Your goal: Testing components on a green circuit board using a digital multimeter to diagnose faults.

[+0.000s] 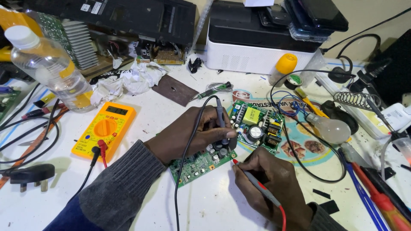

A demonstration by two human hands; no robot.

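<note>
At the centre of the frame, a green circuit board [222,145] lies flat on the white bench [205,201], angled from lower left to upper right. The left hand [192,134] rests over the board's middle, its grip closed on a grey probe [220,117] held nearly upright, tip down among the board's black capacitors. A black lead [184,171] runs from this probe toward the lower edge of the frame. The right hand [274,182], lower right of centre, has its grip closed on a red probe [252,177], held pen-fashion, with the tip touching the board's near edge. Left of centre, a yellow multimeter [105,130] lies face up on the bench, well apart from the board, with a red and a black plug seated at its lower end. A clear plastic bottle [47,64] lies tilted at upper left. Crumpled white paper [128,81] sits above the multimeter. A light bulb [327,128] on wires lies right of the board. A black mains plug [32,175] rests at the lower left. A white and black printer [252,38] stands at the upper centre.
</note>
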